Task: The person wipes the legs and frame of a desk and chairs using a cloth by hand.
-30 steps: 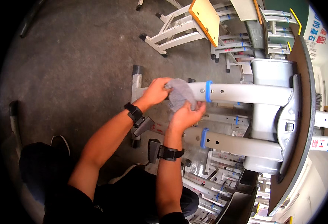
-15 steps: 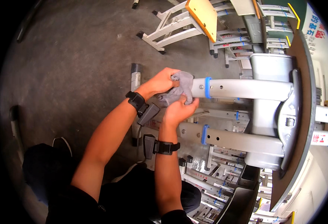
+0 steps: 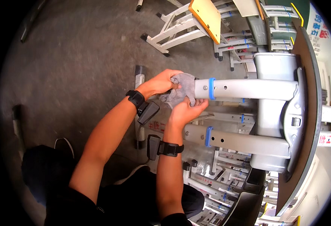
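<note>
A grey cloth [image 3: 180,90] sits just above the middle of the frame, bunched over the free end of a grey metal leg [image 3: 248,89] that runs off to the right. The left hand [image 3: 161,82] comes in from the lower left and closes on the cloth from above, fingers curled into its top fold. The right hand [image 3: 186,111] rises from the lower edge and cups the cloth from below, fingers bent around it against the end of the leg. Both hands are closed on the cloth, and each wrist carries a black strap with a small dark box. A blue band [image 3: 211,89] rings the leg just right of the cloth. A second grey leg [image 3: 240,141], with its own blue band, lies lower in the frame, well apart from the hands. Both legs join an overturned desk frame [image 3: 274,67] at the right. Farther up, a white chair frame with a yellow seat [image 3: 205,15] lies on the concrete floor [image 3: 71,64].
</note>
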### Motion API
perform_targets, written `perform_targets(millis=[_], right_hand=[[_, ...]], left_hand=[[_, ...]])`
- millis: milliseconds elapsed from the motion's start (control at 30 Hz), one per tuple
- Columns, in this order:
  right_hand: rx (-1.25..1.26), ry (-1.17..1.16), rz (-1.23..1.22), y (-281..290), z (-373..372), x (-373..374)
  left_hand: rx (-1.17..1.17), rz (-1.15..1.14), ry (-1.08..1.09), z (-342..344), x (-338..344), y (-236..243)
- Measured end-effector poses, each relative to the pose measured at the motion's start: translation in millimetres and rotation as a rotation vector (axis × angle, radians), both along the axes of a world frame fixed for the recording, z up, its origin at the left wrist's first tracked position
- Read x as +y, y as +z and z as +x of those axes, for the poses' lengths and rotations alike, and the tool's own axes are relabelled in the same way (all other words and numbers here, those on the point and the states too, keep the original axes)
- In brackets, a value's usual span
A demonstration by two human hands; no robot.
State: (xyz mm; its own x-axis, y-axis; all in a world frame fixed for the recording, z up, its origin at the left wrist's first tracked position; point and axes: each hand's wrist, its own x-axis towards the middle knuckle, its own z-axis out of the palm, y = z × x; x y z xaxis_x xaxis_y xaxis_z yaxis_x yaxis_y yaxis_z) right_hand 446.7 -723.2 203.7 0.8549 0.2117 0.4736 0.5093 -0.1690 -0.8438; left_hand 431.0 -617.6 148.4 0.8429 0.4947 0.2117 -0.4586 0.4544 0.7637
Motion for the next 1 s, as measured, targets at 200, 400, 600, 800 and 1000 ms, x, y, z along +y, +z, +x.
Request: perform_targets(millis=[200, 400, 600, 800, 1000], right_hand=[[0.189, -0.043, -0.07, 33, -2, 0], [0.006, -0.002, 0.016, 4, -3, 2], [0.202, 0.075, 0.087, -40, -4, 5], [0.188, -0.044, -0.057, -54, -1, 3], [0.086, -0.021, 0.088, -10, -6, 6]], left_hand=[[0.136, 0.08, 0.034, 3, 10, 14], [0.138, 0.031, -0.005, 10, 5, 4], [0.178, 0.127, -0.012, -9, 1, -42], [0.233, 0.064, 0.031, -15, -2, -44], [0.13, 0.064, 0.049, 0, -2, -6]])
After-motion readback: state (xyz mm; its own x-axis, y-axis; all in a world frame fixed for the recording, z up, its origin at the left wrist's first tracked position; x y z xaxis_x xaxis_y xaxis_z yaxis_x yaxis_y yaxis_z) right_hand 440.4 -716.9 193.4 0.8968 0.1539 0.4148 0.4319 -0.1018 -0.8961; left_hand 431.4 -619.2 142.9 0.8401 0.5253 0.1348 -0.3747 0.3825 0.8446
